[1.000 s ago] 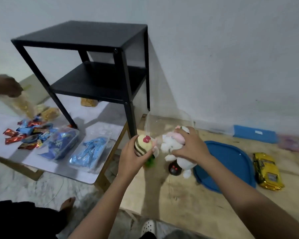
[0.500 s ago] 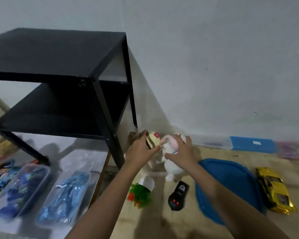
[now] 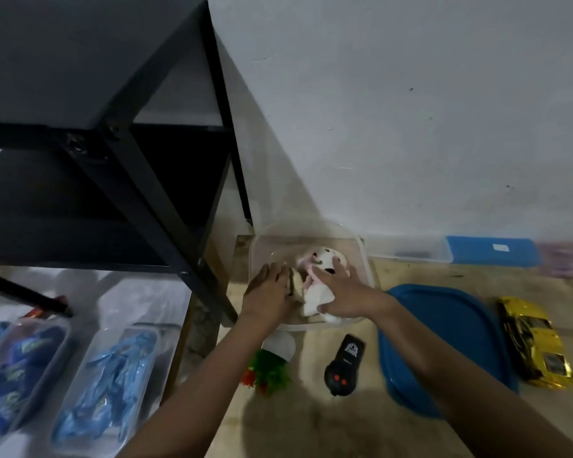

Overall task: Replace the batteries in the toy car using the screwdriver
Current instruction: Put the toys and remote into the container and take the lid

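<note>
Clearing step, car work judged not begun: plush (image 3: 315,296) is clasped by right grip (image 3: 342,289) and striped toy (image 3: 295,283) pressed by flat-fingered left grip (image 3: 269,294) inside tub (image 3: 365,259) at frame centre, car (image 3: 536,345) lies lower right, so both grips need freeing next, screwdriver unseen.

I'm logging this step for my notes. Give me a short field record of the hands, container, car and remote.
left hand: rests flat on the striped toy inside the clear container
right hand: holds the white plush toy in the same container
blue lid: off, lying right of the container
toy car: yellow, untouched, right of the lid
remote control: black, in front of the container
screwdriver: not visible
</note>
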`<move>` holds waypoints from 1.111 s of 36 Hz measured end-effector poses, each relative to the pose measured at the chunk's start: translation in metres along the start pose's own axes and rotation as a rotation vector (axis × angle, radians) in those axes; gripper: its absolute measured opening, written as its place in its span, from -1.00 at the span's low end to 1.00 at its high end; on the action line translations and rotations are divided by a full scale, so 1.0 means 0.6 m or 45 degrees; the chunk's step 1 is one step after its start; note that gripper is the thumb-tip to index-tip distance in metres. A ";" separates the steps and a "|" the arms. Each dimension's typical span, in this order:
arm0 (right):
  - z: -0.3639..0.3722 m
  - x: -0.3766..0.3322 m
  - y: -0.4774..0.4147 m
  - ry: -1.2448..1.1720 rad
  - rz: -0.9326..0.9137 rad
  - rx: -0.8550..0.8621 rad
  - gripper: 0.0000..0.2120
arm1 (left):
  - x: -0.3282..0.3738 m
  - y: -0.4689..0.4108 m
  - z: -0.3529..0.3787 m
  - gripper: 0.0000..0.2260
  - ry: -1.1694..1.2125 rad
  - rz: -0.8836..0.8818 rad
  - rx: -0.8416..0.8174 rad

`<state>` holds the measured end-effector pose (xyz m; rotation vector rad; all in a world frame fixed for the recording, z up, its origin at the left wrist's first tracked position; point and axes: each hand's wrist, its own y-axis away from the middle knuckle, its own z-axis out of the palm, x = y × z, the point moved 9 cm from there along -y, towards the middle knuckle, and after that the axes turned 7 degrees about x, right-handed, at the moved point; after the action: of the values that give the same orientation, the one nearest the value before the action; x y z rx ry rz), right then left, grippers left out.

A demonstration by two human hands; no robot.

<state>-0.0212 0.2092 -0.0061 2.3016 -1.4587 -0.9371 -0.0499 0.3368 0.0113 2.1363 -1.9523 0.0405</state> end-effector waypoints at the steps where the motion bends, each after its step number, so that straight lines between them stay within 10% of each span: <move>1: 0.002 0.000 0.004 0.008 0.008 -0.042 -0.20 | 0.000 0.001 0.005 -0.45 -0.022 0.017 -0.030; 21: -0.007 -0.005 0.005 0.147 -0.027 0.116 -0.20 | 0.006 -0.001 0.021 -0.46 -0.031 -0.119 -0.250; 34: -0.056 -0.006 0.153 -0.258 -0.513 0.793 -0.70 | 0.018 0.148 -0.028 -0.52 0.588 0.003 0.490; 40: 0.050 -0.001 0.197 -0.017 -0.758 0.596 -0.70 | -0.018 0.223 0.029 -0.49 0.605 -0.314 0.448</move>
<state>-0.1248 0.1583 0.0339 3.1838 -1.0875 -0.7977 -0.1849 0.3338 0.0141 2.2849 -1.4817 0.8199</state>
